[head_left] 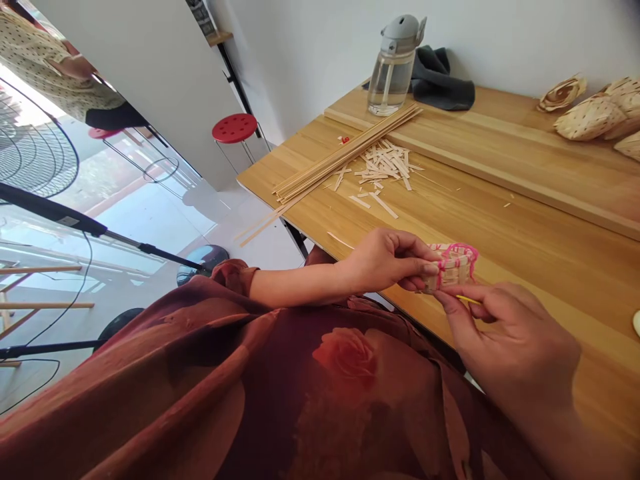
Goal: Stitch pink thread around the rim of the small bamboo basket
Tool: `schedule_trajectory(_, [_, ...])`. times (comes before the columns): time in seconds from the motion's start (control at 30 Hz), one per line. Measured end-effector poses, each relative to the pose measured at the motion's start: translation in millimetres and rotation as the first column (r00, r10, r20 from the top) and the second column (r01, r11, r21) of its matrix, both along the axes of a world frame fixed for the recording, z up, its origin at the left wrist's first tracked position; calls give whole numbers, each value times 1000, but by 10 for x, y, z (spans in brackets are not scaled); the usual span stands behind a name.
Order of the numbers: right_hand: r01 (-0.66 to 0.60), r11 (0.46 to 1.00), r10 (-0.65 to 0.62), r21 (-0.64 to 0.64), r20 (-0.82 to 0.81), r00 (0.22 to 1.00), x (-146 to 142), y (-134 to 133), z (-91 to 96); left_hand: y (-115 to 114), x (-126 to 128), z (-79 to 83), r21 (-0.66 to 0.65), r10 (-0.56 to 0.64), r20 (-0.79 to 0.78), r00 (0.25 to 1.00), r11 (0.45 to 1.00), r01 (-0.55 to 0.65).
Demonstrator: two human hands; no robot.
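Observation:
My left hand (387,259) pinches a small woven straw basket (453,267) laced with pink cord, holding it just over the near edge of the wooden table (525,220). My right hand (505,333) comes up from below right, its fingertips closed on a thin yellow needle-like piece (469,300) at the basket's lower side. My red rose-patterned sleeve and lap fill the bottom of the view.
A bundle of long straw strips (345,155) and a pile of short cut pieces (385,167) lie at the table's far left. A water bottle (395,67) and dark cloth (440,80) stand by the wall. Woven straw shapes (595,113) sit far right. A red stool (235,128), fan and another person are at left.

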State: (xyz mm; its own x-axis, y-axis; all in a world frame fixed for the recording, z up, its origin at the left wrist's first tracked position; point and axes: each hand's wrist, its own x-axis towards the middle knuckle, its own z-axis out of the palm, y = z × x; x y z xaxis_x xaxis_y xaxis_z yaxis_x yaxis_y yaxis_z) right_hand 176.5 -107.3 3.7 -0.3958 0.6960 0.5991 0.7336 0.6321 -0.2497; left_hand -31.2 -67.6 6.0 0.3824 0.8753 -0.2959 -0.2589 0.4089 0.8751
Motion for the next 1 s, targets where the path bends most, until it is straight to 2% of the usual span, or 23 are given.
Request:
schedule_trajectory(0.1, [84,981,-96,-174,-61,993,-29,-33,38,8,-1,22,7,14,19,1000,1000,-14])
schedule_trajectory(0.27, [141,978,-155,-154,-84,984,-48,-52,113,22,11,51,28,25,26,999,999,-26])
schedule_trajectory(0.47, [115,989,-122,-90,-76,990,-58,-27,1,8,23,-31,32,22,22,1000,999,-23])
schedule_trajectory(0.5, [114,987,-125,-111,-89,988,-64,-25,-17,5,24,-43,33,21,24,999,999,-22])
schedule_trajectory(0.57, [125,959,-171,-256,-166,971,-72,-24,-35,3,23,-56,36,13,35,999,999,-15])
schedule_trajectory(0.63, [101,871,-265,-480,-287,920,-68,-21,-28,1,19,-58,47,9,39,999,999,-11])
schedule_trajectory(0.7, [5,746,-360,-666,-396,845,-49,-6,-8,-1,10,-58,69,16,24,1000,997,-18])
schedule_trajectory(0.77, [-183,624,-394,-760,-507,767,-24,22,12,-7,1,-63,107,22,-6,1000,994,-21])
schedule_trajectory(0.87, [-468,430,-405,-772,-628,664,-1,53,27,-23,-8,-80,193,12,-55,998,981,-1])
schedule_trajectory(0.93, [-512,376,-406,-772,-634,658,2,45,39,-39,-9,-91,244,10,-94,996,970,13])
schedule_trajectory(1.0, [-452,399,-364,-798,-590,721,-5,15,66,-58,-4,-101,286,9,-115,993,958,24])
